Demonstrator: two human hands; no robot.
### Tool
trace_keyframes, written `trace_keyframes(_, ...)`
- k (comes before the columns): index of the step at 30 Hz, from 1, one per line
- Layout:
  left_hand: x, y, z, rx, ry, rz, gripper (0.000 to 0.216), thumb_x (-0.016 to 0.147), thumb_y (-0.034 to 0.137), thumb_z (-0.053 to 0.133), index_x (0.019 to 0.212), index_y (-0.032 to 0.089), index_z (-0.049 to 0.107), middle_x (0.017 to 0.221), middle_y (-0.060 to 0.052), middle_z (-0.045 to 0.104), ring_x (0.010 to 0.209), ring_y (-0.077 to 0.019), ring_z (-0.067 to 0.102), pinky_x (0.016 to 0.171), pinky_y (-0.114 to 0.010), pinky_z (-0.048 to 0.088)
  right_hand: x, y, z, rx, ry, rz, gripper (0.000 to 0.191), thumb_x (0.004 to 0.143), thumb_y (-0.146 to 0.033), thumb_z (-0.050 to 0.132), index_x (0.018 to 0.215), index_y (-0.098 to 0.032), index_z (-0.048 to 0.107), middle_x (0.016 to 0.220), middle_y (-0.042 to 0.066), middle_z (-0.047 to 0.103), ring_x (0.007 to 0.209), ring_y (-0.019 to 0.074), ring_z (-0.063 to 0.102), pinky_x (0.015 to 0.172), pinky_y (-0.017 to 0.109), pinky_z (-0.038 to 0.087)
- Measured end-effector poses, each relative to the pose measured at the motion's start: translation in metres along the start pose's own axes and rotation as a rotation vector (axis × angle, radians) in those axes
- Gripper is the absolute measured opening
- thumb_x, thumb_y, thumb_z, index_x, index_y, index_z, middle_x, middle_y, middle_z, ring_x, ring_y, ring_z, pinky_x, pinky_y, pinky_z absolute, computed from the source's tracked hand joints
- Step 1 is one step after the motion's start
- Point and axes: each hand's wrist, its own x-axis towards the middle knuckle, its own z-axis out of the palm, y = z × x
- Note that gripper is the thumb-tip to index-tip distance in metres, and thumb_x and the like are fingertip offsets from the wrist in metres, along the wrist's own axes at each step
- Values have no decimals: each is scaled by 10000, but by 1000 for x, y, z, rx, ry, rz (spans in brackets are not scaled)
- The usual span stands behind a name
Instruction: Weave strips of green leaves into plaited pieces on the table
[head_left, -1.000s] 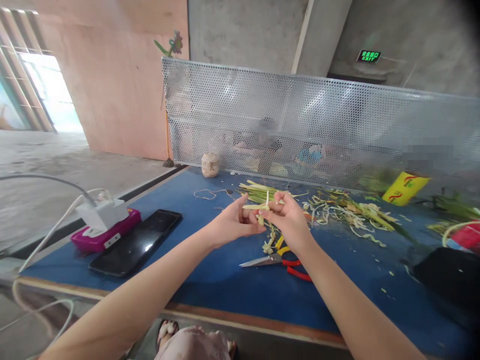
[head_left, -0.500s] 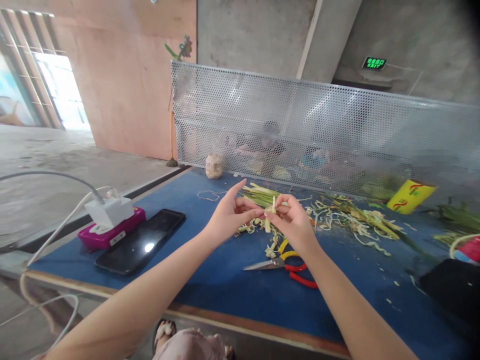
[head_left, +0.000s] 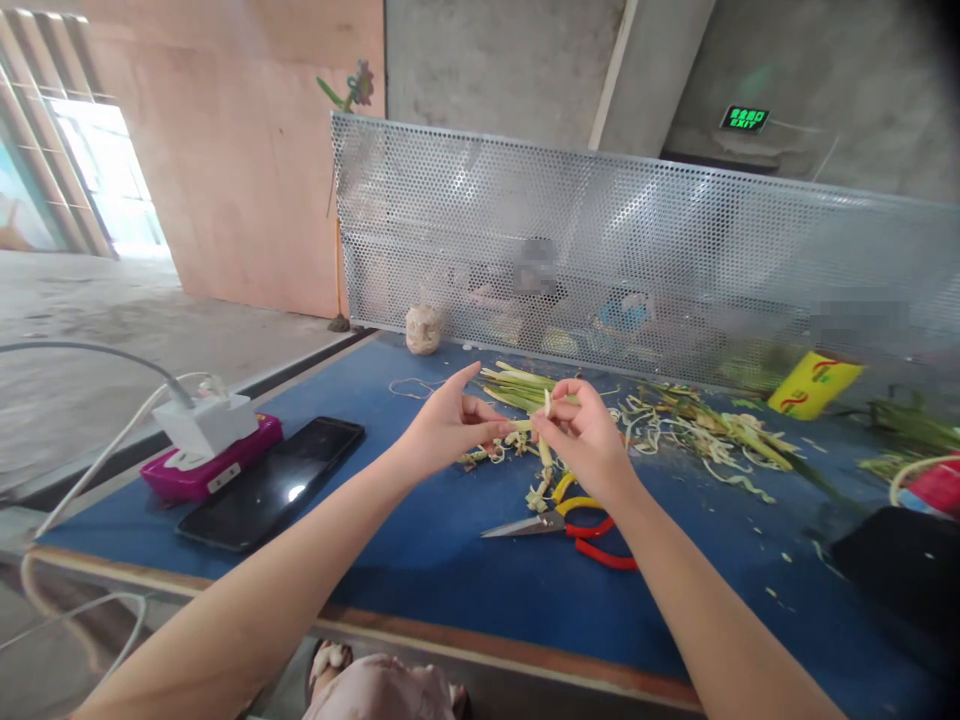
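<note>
My left hand [head_left: 447,428] and my right hand [head_left: 583,437] meet above the blue table [head_left: 420,560], both pinching a thin pale green leaf strip [head_left: 541,432]. The left forefinger sticks out straight while thumb and other fingers pinch the strip's end. The right fingers curl round its other end, which pokes up between them. Below the hands lie scissors with red and yellow handles [head_left: 566,520] and a small heap of curled strip cuttings [head_left: 537,490]. A bundle of green stalks [head_left: 514,386] lies just behind the hands.
A black phone [head_left: 274,484] and a pink case with a white charger [head_left: 206,445] lie at the left. More leaf scraps [head_left: 712,435], a yellow packet [head_left: 811,385], a black object [head_left: 896,555] sit right. A perforated metal screen [head_left: 600,260] backs the table; a person sits behind it.
My left forefinger has stretched out from the pinch. The strip between my hands has turned from lying across to partly upright. The hands stay in the same place.
</note>
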Motion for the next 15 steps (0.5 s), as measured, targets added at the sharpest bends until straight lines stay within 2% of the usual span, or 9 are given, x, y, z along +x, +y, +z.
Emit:
trace_keyframes(4,2,-1,0,-42,78,6,872,621,111,698,1322,95,180,624,10,638,479,-79,548,518,-224,455,1,-1,0,65,6,28,260,740,-307,567,863,-239,349,610,-38,596,586,136,560,577,286,422)
trace_keyframes(9,4,-2,1,-128,176,-20,695,653,89,665,1243,94,298,637,-1,643,559,-106,584,528,-232,475,2,3,0,196,-41,97,223,786,-403,499,881,-241,377,694,-13,610,611,134,571,590,282,428)
trace_keyframes(15,4,4,0,-227,154,-8,540,684,91,628,1164,102,382,692,-17,626,684,-136,614,542,-227,483,0,8,1,24,-87,44,212,782,-375,520,854,-248,367,700,-25,565,606,130,510,593,278,391)
